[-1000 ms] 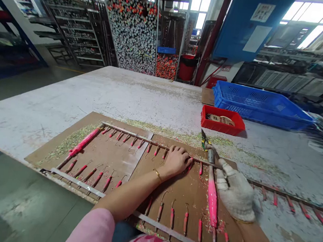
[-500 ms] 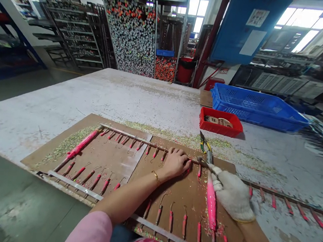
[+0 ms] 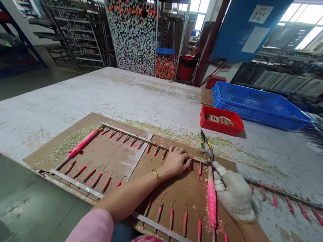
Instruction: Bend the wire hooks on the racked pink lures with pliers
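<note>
A metal hanging rack with pink-coated hooks lies flat on a brown board [image 3: 167,198]. My bare left hand [image 3: 177,162], a gold bracelet at its wrist, is closed over the rack's upper bar [image 3: 136,137], fingertips beside a pink hook. In a white knitted glove, my right hand [image 3: 233,194] is closed on a thin dark tool [image 3: 220,176], only partly visible, right of the thick pink side post [image 3: 211,203]. Its working end near the bar is blurred. Pliers [image 3: 206,142] with yellow-green handles lie just beyond the bar. Pink flakes surround the post.
A red bin [image 3: 221,128] holding small items stands on the white table [image 3: 152,100], with a blue crate [image 3: 261,116] behind it. Another hook bar [image 3: 292,198] extends to the right. Greenish chips [image 3: 171,133] are scattered past the board. Full storage racks [image 3: 132,37] stand at the back.
My right hand has shifted slightly right and down, drawing the tool back from the bar beside the post. My left hand keeps its place on the bar.
</note>
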`<state>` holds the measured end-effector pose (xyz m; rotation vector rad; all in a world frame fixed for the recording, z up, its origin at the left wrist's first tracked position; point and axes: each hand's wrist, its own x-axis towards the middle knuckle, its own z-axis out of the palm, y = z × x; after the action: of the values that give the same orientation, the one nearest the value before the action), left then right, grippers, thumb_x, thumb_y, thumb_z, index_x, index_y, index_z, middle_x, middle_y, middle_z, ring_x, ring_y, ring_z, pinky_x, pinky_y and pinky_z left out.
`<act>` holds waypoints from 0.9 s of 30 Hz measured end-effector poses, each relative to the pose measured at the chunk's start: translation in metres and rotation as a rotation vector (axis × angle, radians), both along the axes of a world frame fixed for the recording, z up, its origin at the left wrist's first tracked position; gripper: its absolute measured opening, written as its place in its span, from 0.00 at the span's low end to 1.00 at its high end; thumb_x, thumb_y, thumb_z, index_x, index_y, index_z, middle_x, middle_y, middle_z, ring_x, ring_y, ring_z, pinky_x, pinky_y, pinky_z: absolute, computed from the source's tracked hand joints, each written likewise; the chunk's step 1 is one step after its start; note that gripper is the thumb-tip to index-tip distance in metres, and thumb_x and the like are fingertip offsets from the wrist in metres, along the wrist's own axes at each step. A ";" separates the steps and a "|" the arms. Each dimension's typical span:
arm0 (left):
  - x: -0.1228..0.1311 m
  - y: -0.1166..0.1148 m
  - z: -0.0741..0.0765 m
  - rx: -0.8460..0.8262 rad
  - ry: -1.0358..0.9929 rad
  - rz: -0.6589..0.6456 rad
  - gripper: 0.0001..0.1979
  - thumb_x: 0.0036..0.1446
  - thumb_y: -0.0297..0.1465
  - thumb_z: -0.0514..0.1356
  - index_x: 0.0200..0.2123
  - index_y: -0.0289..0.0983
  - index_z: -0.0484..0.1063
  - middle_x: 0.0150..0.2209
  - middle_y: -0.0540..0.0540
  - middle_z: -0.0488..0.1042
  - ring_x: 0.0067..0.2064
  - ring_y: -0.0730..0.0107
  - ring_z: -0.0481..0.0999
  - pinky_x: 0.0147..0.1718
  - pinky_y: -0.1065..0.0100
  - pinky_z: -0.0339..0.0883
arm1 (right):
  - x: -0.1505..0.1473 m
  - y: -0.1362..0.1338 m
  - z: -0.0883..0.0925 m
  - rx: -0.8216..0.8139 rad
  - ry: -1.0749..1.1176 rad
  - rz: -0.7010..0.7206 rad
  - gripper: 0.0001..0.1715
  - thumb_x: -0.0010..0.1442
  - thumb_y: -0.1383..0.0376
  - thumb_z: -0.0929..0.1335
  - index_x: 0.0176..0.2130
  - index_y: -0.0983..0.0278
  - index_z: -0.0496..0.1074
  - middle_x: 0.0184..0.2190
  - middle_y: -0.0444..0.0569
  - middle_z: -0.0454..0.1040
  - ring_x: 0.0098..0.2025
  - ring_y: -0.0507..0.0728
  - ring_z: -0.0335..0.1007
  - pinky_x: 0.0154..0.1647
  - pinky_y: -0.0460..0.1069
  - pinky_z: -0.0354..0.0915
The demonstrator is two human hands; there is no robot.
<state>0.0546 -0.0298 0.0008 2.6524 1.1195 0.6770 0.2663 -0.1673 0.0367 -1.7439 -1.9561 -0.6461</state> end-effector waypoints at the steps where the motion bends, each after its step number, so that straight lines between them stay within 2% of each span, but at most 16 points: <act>1: 0.000 0.000 0.001 -0.002 -0.001 0.006 0.14 0.69 0.40 0.59 0.36 0.40 0.81 0.44 0.44 0.80 0.51 0.59 0.74 0.59 0.51 0.58 | 0.000 0.000 0.000 -0.053 -0.033 0.028 0.25 0.65 0.68 0.64 0.57 0.60 0.78 0.28 0.45 0.77 0.29 0.55 0.68 0.34 0.51 0.58; 3: 0.000 -0.001 0.002 -0.007 -0.001 0.004 0.15 0.69 0.40 0.59 0.36 0.40 0.81 0.44 0.43 0.80 0.50 0.59 0.74 0.59 0.51 0.58 | -0.001 0.001 0.000 -0.085 -0.053 0.052 0.23 0.66 0.69 0.63 0.56 0.59 0.79 0.27 0.44 0.77 0.27 0.54 0.67 0.32 0.51 0.57; 7: 0.000 -0.001 0.002 -0.005 0.013 -0.017 0.15 0.70 0.40 0.59 0.36 0.40 0.81 0.44 0.44 0.80 0.49 0.60 0.73 0.59 0.52 0.58 | -0.001 -0.001 0.000 0.105 0.043 -0.047 0.22 0.69 0.62 0.65 0.59 0.64 0.77 0.32 0.49 0.79 0.33 0.56 0.72 0.39 0.51 0.62; 9: 0.000 0.000 0.001 -0.004 0.009 -0.006 0.14 0.70 0.40 0.59 0.36 0.40 0.81 0.44 0.44 0.80 0.50 0.60 0.73 0.59 0.52 0.58 | -0.001 -0.001 -0.001 0.053 0.003 -0.043 0.23 0.69 0.64 0.65 0.60 0.63 0.77 0.31 0.48 0.79 0.32 0.56 0.71 0.37 0.51 0.61; 12: 0.000 0.000 0.001 -0.008 0.000 0.009 0.15 0.70 0.40 0.58 0.36 0.40 0.81 0.44 0.44 0.80 0.50 0.60 0.74 0.59 0.52 0.58 | -0.001 0.000 -0.003 -0.131 -0.092 0.031 0.25 0.66 0.69 0.64 0.58 0.58 0.78 0.26 0.44 0.76 0.27 0.55 0.67 0.33 0.51 0.56; 14: 0.000 0.000 0.002 -0.012 0.004 -0.003 0.15 0.70 0.40 0.58 0.37 0.40 0.81 0.44 0.44 0.80 0.50 0.59 0.74 0.58 0.52 0.59 | -0.001 -0.001 -0.002 -0.094 -0.050 0.025 0.24 0.68 0.68 0.63 0.58 0.59 0.78 0.27 0.45 0.77 0.29 0.55 0.69 0.34 0.51 0.58; 17: 0.000 0.000 0.003 -0.019 0.011 -0.019 0.15 0.70 0.40 0.59 0.37 0.40 0.82 0.45 0.44 0.80 0.50 0.59 0.74 0.58 0.52 0.59 | 0.000 -0.002 0.000 0.076 0.034 -0.051 0.23 0.70 0.62 0.65 0.59 0.63 0.77 0.31 0.49 0.78 0.34 0.57 0.71 0.39 0.51 0.61; 19: 0.000 0.000 0.002 -0.018 0.002 -0.008 0.15 0.70 0.40 0.58 0.37 0.40 0.82 0.45 0.44 0.80 0.50 0.60 0.74 0.59 0.52 0.58 | 0.000 -0.002 0.000 0.045 -0.012 -0.024 0.23 0.69 0.64 0.65 0.59 0.62 0.78 0.29 0.47 0.77 0.31 0.56 0.70 0.36 0.51 0.59; 22: 0.001 0.001 0.001 -0.019 -0.011 0.011 0.15 0.70 0.40 0.58 0.37 0.40 0.82 0.44 0.44 0.80 0.50 0.60 0.74 0.58 0.52 0.58 | 0.000 0.000 -0.002 -0.097 -0.077 0.065 0.24 0.66 0.69 0.63 0.57 0.59 0.79 0.26 0.44 0.76 0.27 0.55 0.67 0.33 0.51 0.57; 27: 0.000 0.001 0.001 -0.025 0.004 -0.018 0.16 0.70 0.40 0.58 0.36 0.40 0.82 0.44 0.44 0.80 0.49 0.60 0.73 0.58 0.53 0.58 | 0.002 0.000 -0.006 0.110 0.107 -0.022 0.23 0.68 0.62 0.66 0.60 0.62 0.76 0.35 0.49 0.81 0.35 0.56 0.72 0.40 0.51 0.63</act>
<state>0.0545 -0.0289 0.0020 2.6405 1.0970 0.6505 0.2686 -0.1676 0.0310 -1.6993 -1.7979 -0.6411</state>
